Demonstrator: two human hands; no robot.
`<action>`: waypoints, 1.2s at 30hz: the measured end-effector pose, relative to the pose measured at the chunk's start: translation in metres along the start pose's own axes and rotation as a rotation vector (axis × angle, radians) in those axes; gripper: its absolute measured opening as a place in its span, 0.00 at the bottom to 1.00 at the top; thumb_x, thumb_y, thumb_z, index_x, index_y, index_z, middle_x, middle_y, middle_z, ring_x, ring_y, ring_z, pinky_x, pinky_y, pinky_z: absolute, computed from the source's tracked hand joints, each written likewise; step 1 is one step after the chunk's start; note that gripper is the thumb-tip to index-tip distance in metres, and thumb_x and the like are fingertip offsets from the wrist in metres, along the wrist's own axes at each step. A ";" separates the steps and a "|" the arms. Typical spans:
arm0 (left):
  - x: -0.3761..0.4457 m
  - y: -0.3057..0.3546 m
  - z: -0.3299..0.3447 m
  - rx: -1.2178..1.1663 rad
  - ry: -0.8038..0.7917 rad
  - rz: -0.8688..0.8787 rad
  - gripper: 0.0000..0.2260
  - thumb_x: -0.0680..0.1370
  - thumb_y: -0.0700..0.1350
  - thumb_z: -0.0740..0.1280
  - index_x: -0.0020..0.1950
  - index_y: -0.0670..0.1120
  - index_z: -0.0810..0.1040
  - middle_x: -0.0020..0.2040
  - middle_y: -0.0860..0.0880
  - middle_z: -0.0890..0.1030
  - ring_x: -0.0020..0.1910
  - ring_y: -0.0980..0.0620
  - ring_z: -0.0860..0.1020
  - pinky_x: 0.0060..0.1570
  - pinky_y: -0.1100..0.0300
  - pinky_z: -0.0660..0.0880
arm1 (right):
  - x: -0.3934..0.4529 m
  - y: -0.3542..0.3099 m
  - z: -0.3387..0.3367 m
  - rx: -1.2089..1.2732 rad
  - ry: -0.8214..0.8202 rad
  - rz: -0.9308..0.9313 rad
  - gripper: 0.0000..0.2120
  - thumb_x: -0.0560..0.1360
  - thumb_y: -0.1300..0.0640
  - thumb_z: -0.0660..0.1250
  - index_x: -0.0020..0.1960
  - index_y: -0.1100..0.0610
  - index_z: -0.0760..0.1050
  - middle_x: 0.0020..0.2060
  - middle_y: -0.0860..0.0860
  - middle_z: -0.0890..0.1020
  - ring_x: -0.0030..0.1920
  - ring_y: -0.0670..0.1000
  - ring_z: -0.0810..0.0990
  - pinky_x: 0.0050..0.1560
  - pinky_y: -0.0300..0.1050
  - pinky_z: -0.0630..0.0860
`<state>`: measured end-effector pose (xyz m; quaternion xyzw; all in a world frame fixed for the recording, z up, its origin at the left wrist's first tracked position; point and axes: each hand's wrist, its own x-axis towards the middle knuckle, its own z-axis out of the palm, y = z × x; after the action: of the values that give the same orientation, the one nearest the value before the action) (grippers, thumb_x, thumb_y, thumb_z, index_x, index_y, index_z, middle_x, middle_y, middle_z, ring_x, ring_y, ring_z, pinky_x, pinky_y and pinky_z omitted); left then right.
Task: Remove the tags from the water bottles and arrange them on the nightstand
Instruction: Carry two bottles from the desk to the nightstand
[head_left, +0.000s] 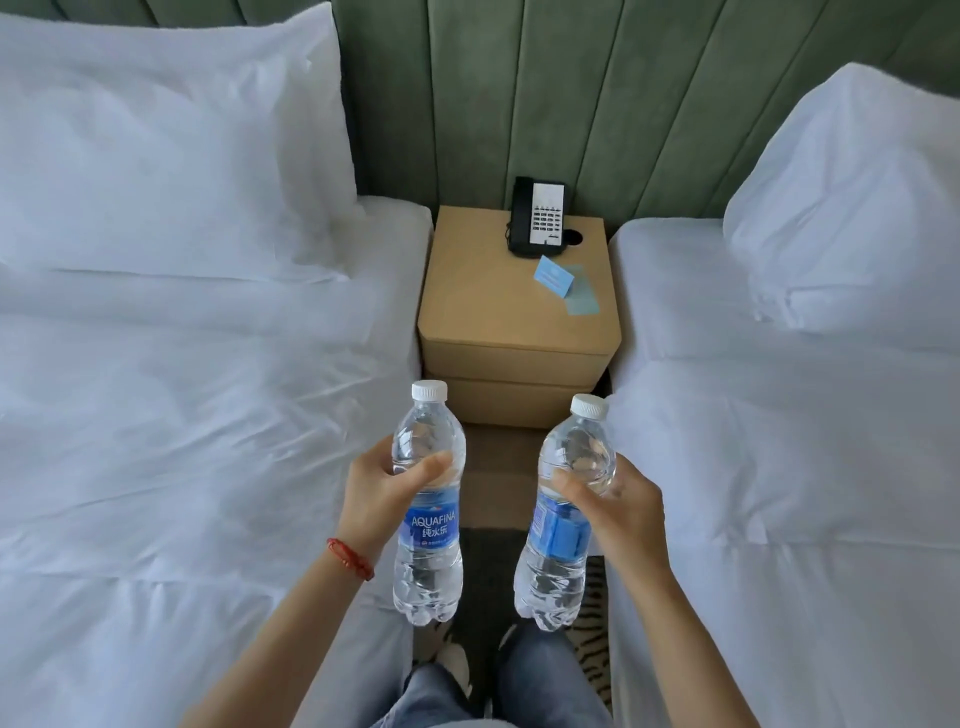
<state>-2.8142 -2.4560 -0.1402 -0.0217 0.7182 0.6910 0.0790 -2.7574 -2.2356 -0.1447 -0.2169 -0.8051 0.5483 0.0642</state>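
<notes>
I hold two clear plastic water bottles upright in front of me, each with a white cap and a blue label. My left hand (379, 493) grips the left bottle (428, 561) around its upper body. My right hand (618, 499) grips the right bottle (558, 566), which leans slightly to the right. No hanging tag shows on either bottle. The tan nightstand (488, 291) stands ahead between the two beds, beyond the bottles.
On the nightstand sit a black and white telephone (540, 218) at the back and two blue cards (563, 286) on its right side. White beds with pillows (156, 156) flank it on both sides. A green padded headboard (571, 104) stands behind. My legs fill the narrow aisle.
</notes>
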 end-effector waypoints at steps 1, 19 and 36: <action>0.015 0.001 0.003 0.001 -0.007 -0.004 0.12 0.62 0.51 0.76 0.42 0.48 0.80 0.36 0.53 0.84 0.36 0.55 0.82 0.32 0.69 0.75 | 0.014 -0.003 0.002 0.005 0.002 0.001 0.17 0.58 0.37 0.69 0.42 0.45 0.76 0.36 0.37 0.82 0.40 0.36 0.80 0.32 0.28 0.73; 0.286 0.032 0.087 0.073 0.036 -0.008 0.19 0.58 0.55 0.74 0.46 0.49 0.80 0.40 0.55 0.85 0.40 0.56 0.83 0.35 0.69 0.76 | 0.312 -0.045 0.017 0.060 -0.136 -0.064 0.22 0.56 0.39 0.72 0.47 0.45 0.78 0.40 0.37 0.83 0.41 0.36 0.80 0.37 0.29 0.74; 0.514 -0.001 0.077 0.296 -0.063 -0.128 0.22 0.59 0.52 0.78 0.50 0.52 0.76 0.44 0.55 0.82 0.44 0.58 0.81 0.41 0.63 0.78 | 0.495 -0.050 0.097 -0.053 -0.047 0.083 0.22 0.60 0.49 0.78 0.51 0.46 0.73 0.40 0.39 0.81 0.42 0.34 0.79 0.42 0.36 0.75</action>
<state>-3.3149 -2.3392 -0.2171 -0.0340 0.8066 0.5714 0.1477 -3.2490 -2.1258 -0.2038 -0.2388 -0.8109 0.5340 0.0166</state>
